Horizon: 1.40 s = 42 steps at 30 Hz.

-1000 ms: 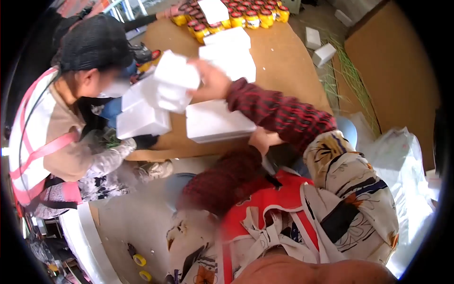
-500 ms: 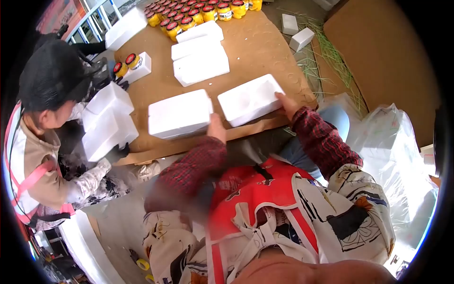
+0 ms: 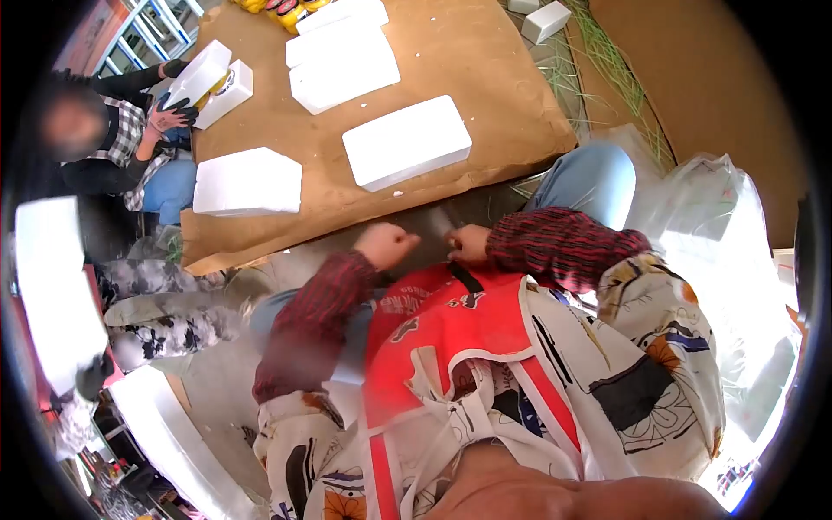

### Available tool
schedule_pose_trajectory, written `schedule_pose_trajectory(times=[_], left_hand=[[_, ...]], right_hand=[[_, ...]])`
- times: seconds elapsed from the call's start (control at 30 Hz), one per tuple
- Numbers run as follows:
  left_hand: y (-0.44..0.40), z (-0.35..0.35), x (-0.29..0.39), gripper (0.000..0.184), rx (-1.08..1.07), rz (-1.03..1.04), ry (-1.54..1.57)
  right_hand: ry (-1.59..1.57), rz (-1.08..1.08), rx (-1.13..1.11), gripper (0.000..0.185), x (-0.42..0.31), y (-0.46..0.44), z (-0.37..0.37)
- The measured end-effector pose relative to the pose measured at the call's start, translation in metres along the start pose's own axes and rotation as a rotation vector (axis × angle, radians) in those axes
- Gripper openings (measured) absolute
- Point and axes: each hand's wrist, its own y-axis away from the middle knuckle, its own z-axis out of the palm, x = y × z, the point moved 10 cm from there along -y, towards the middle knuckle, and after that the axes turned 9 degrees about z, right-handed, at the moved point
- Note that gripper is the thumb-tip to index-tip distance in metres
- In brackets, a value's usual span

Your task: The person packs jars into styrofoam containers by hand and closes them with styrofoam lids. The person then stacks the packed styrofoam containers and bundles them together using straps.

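Note:
Just beyond the red apron, my left hand (image 3: 387,246) is closed with its fingers curled, and my right hand (image 3: 469,243) faces it in a pinch. A faint pale blur lies between them; what they hold, if anything, is too indistinct to name. Both hands are off the cardboard-covered table (image 3: 503,95), near its front edge. A white foam box (image 3: 407,143) rests on the table ahead of them, untouched. Another foam box (image 3: 249,182) sits to its left. Farther back are more white foam pieces (image 3: 342,65), side by side.
Yellow jars (image 3: 289,12) stand at the back. Across the left corner, a person in gloves (image 3: 165,117) holds foam pieces around a jar. A large foam piece (image 3: 56,286) is at far left, by another person's dark glove. Clear plastic (image 3: 719,234) lies right.
My hands have left the foam boxes and drawn back toward my apron. The right foam box now shows a smooth face instead of hollows. The coworker's foam pieces have moved away from the table's left edge.

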Motion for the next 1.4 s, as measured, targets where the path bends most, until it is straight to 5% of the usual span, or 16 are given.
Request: schedule_pose_trajectory(times=[0.1,0.17,0.27,0.4,0.47,0.5,0.63,0.77,0.87,0.9,0.93,1.0,1.1,1.13,1.2,1.4], left_hand=[[-0.028,0.058,-0.046,0.042,0.071,-0.077,0.012],[-0.031,0.012,-0.063,0.04,0.284,-0.096,0.058],[-0.011,-0.023,-0.059,0.034,0.517,-0.225,0.083],[-0.001,-0.041,-0.053,0.039,0.635,-0.191,-0.048],[-0.003,-0.041,-0.039,0.049,0.515,-0.149,-0.225],[-0.01,-0.028,-0.046,0.056,0.505,-0.1,-0.256],[-0.024,-0.015,-0.06,0.048,0.393,-0.212,-0.258],[-0.039,-0.004,-0.091,0.054,0.194,-0.362,-0.125],[-0.037,-0.022,-0.098,0.054,0.539,-0.221,-0.123],[-0.025,-0.035,-0.065,0.055,0.601,-0.062,-0.262],[-0.016,-0.04,-0.038,0.057,0.659,0.095,-0.402],[-0.015,-0.045,-0.034,0.059,0.661,0.026,-0.441],[-0.031,-0.016,-0.061,0.049,0.23,-0.213,-0.446],[-0.024,-0.013,-0.058,0.049,0.237,-0.217,-0.45],[-0.002,-0.011,0.011,0.049,0.47,0.199,-0.791],[0.06,-0.04,0.101,0.06,0.476,0.398,-0.132]], right_hand=[[-0.398,0.711,-0.132,0.033,0.116,-0.062,0.042],[-0.464,0.291,0.617,0.031,0.057,-0.045,-0.067],[-0.472,-0.016,0.774,0.041,0.023,-0.019,-0.114],[-0.033,0.028,0.855,0.034,0.015,-0.008,-0.139],[0.294,0.468,0.406,0.038,0.067,-0.043,-0.103],[0.399,0.236,0.68,0.042,0.103,-0.062,-0.084],[0.426,0.218,0.79,0.043,0.089,-0.054,-0.098],[0.421,0.316,0.571,0.042,0.075,-0.041,-0.1],[0.713,0.392,0.627,0.04,0.058,-0.03,-0.098],[0.691,0.071,1.05,0.036,0.026,-0.002,-0.11],[0.694,0.058,1.061,0.036,0.021,0.0,-0.11],[0.806,0.019,1.132,0.033,0.002,0.009,-0.108],[0.774,-0.011,0.941,0.027,-0.009,0.008,-0.1],[0.763,-0.022,0.849,0.024,-0.016,0.013,-0.102],[0.633,-0.159,0.873,0.022,-0.053,0.05,-0.112],[0.038,-0.173,0.413,0.071,-0.073,0.124,-0.146]])
